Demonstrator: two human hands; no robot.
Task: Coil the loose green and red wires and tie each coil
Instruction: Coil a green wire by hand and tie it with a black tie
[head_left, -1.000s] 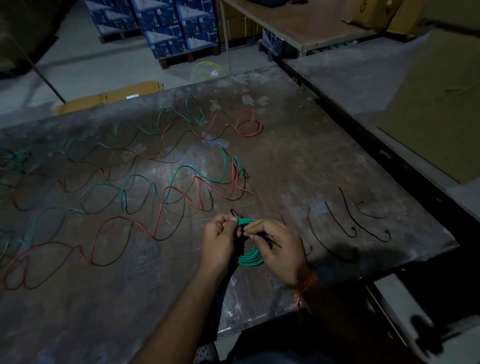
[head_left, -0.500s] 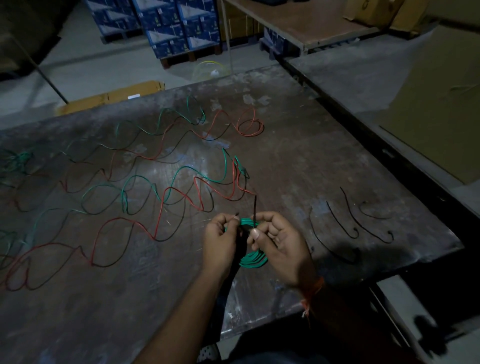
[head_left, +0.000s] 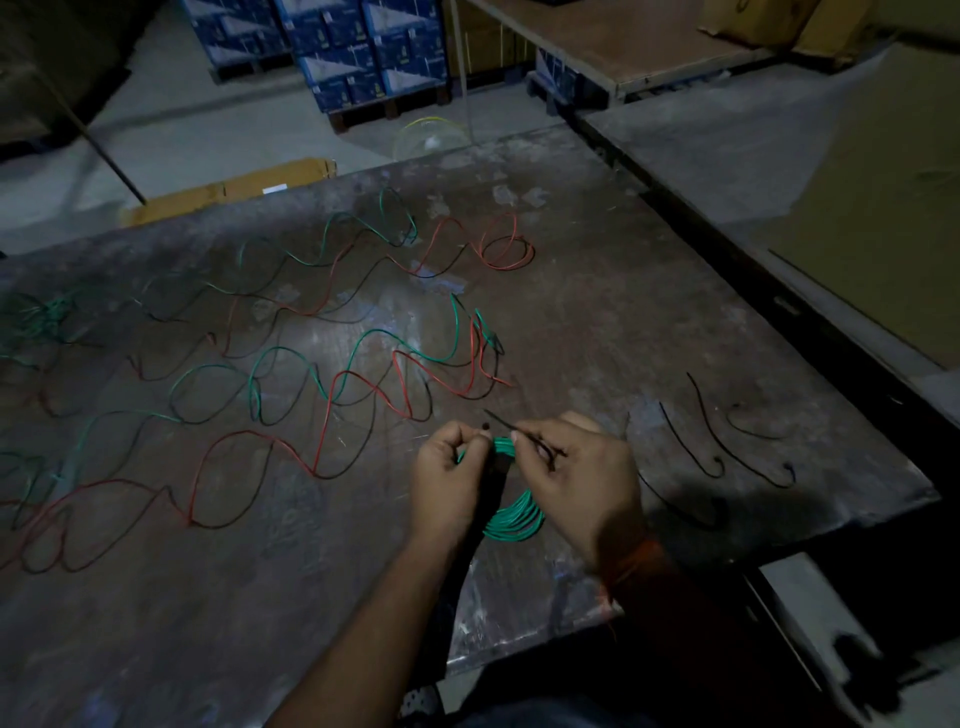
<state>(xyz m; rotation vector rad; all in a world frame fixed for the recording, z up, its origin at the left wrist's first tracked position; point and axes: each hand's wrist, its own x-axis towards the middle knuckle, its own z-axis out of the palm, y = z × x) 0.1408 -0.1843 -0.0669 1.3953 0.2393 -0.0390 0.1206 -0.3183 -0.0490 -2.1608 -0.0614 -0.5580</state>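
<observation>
A small coil of green wire (head_left: 514, 514) hangs between my hands above the near part of the worn table (head_left: 597, 291). My left hand (head_left: 449, 480) grips the coil's top. My right hand (head_left: 576, 478) pinches a thin black tie (head_left: 501, 423) that wraps the coil's top, its free end pointing up and left. Loose green wire (head_left: 363, 345) and red wire (head_left: 332, 410) lie in wavy loops across the table's middle and left. A small red coil (head_left: 506, 249) lies at the far side.
Several spare black ties (head_left: 701, 441) lie on the table to the right of my hands. A tangle of green wire (head_left: 44, 317) sits at the far left. Blue boxes (head_left: 363, 52) stand on the floor beyond, and cardboard (head_left: 872, 208) leans at right.
The black tie's free end stood upright half a second ago; it now slants up-left as my right hand has turned it around the coil. Both hands stay in the same place.
</observation>
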